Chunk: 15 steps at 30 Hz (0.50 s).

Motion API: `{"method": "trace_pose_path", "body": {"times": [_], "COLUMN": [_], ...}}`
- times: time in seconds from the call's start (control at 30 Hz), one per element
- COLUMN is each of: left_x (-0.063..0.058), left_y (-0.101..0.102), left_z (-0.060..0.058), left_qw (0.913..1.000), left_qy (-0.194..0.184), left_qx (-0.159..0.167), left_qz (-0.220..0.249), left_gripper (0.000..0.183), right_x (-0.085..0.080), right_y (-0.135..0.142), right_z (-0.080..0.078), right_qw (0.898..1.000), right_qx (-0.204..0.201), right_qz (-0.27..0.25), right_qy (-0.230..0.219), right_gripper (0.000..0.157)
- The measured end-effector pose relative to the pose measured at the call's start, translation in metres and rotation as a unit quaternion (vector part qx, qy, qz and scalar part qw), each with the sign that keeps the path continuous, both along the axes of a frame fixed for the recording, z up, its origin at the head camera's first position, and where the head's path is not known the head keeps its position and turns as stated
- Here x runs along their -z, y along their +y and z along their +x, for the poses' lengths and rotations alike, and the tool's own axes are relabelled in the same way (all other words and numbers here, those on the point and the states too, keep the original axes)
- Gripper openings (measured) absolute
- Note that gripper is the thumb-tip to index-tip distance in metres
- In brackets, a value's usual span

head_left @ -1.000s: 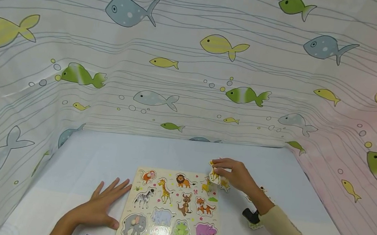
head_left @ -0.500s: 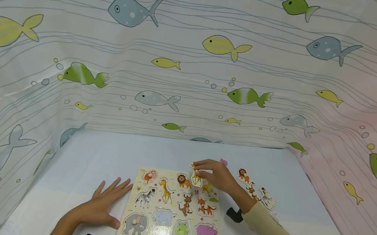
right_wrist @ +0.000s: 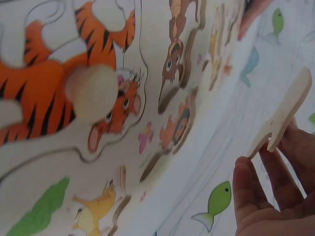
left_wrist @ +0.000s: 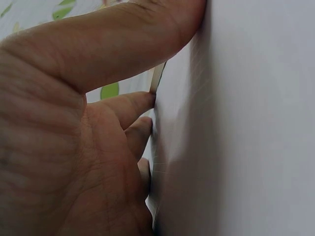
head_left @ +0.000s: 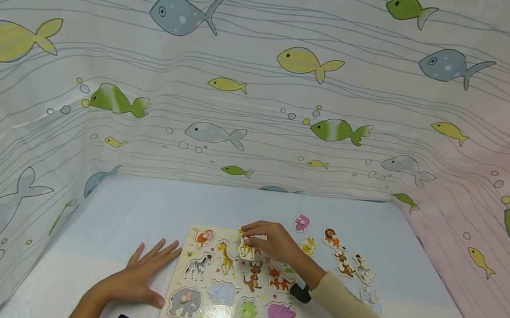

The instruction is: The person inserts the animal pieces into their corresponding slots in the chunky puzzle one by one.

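A wooden animal puzzle board (head_left: 177,282) lies flat on the table. My right hand (head_left: 270,240) pinches a giraffe puzzle piece (head_left: 245,250) above the board's back edge, where it overlaps the lion recess. In the right wrist view the piece's plain wooden back (right_wrist: 281,115) shows between thumb and fingers. My left hand (head_left: 139,276) rests on the table with fingers spread, fingertips right at the board's left edge (left_wrist: 156,78). Knobbed monkey (head_left: 204,237), tiger (head_left: 280,279) and elephant (head_left: 184,302) pieces sit in their recesses. The printed giraffe recess (head_left: 226,258) shows left of the held piece.
Right of the board lie loose pieces: a purple hippo (head_left: 301,223), a yellow horned animal (head_left: 308,245), a lion (head_left: 332,238), a kangaroo (head_left: 344,264), a zebra (head_left: 364,269) and a pale blue animal (head_left: 370,299). A fish-print curtain (head_left: 223,110) surrounds the white table (head_left: 177,202).
My right hand has carried the giraffe piece leftward from the board's back right corner to its back middle. Loose pieces behind the arm have come into view. The left hand stays in place.
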<state>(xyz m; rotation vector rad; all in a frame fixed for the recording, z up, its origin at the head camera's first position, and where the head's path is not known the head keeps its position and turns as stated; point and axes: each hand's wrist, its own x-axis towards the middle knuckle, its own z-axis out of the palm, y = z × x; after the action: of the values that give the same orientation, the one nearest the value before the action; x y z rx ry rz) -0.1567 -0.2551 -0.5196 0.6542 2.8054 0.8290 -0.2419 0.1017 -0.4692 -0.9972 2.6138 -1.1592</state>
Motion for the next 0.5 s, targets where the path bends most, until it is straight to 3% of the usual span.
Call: {"method": "trace_pose_path", "body": {"times": [0.5], "left_x": [-0.004], "left_y": [0.002], "left_z": [0.0], "left_qw": [0.9999], "left_qy": [-0.012], "left_qx": [-0.009], "left_qz": [-0.001], "left_gripper": [0.119], "right_x": [0.017], "right_y": [-0.032], "right_z": [0.001], "right_qw": [0.999], "right_qx": [-0.031], "right_qz": [0.0], "right_qy": [-0.022], "right_gripper": [0.023]}}
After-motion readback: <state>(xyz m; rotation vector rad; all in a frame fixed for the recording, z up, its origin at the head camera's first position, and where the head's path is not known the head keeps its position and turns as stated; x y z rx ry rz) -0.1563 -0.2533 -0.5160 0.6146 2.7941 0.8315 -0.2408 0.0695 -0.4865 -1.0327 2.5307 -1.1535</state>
